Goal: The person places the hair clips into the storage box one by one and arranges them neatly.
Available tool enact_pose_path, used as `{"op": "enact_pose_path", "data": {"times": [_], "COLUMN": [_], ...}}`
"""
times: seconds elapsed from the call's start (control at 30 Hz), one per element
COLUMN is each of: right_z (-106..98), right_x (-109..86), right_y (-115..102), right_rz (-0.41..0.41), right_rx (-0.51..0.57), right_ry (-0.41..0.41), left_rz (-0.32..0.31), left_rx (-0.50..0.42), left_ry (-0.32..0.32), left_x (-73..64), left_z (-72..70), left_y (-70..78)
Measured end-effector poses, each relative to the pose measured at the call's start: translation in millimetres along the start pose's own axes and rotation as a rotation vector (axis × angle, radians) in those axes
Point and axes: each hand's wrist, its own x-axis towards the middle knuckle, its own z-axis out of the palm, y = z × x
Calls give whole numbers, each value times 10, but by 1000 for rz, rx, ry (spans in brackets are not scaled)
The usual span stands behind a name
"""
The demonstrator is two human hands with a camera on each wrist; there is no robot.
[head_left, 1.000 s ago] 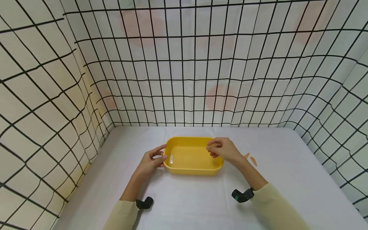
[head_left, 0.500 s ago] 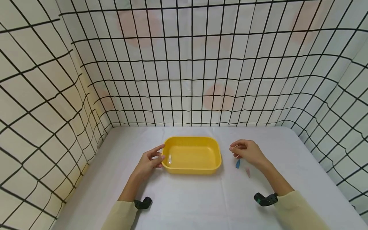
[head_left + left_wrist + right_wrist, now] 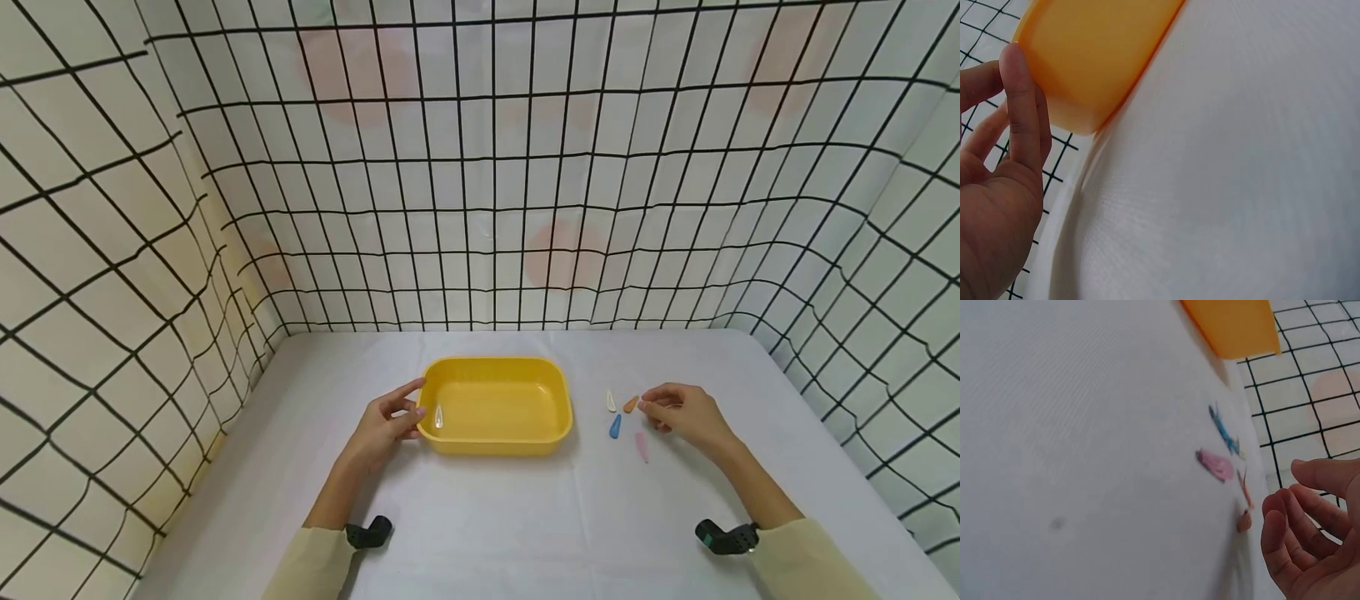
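My left hand (image 3: 380, 427) holds the left end of the yellow tray (image 3: 495, 447), thumb at the rim and the other fingers along its outer side. Inside the tray lies a white hair clip (image 3: 438, 416). Beyond the tray's right end, my right hand (image 3: 686, 417) hovers with loosely bent fingers, fingertips right by an orange hair clip (image 3: 631, 405). In the right wrist view, the hand's thumb stands apart from its fingers with nothing between. Beside it lie a pale hair clip (image 3: 611, 401), a blue one (image 3: 615, 427) and a pink one (image 3: 641, 447). A second orange clip (image 3: 1245, 520) shows in the right wrist view.
A white cloth (image 3: 480, 525) covers the table. Black wire mesh (image 3: 495, 208) stands along the back and both sides, with white sheeting behind it. Each wrist wears a small black camera (image 3: 369, 532).
My right hand has moved from over the tray to the right, toward the orange clip, uncovering the pale, blue and pink clips. The left hand stays at the tray.
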Motion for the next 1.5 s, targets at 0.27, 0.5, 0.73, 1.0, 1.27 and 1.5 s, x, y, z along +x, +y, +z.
{"op": "enact_pose_path", "data": {"times": [0.27, 0.5, 0.73, 1.0, 1.27, 1.5], "right_z": [31, 46, 71, 96, 87, 22], "right_x": [2, -6, 41, 32, 12, -9], "right_y": [176, 250, 298, 306, 334, 371], "right_rz": [31, 33, -14, -147, -201, -241], "right_rx": [-85, -111, -97, -178, -223, -262], "right_ry": [41, 41, 45, 49, 61, 40], "left_rz": [-12, -16, -17, -36, -17, -18], "left_rx": [2, 4, -4, -19, -24, -23], "left_ry": [4, 6, 10, 14, 8, 7], "left_x": [-23, -26, -18, -4, -6, -4], "left_z": [-19, -17, -14, 2, 1, 4], "left_y": [-21, -33, -31, -54, -34, -11]}}
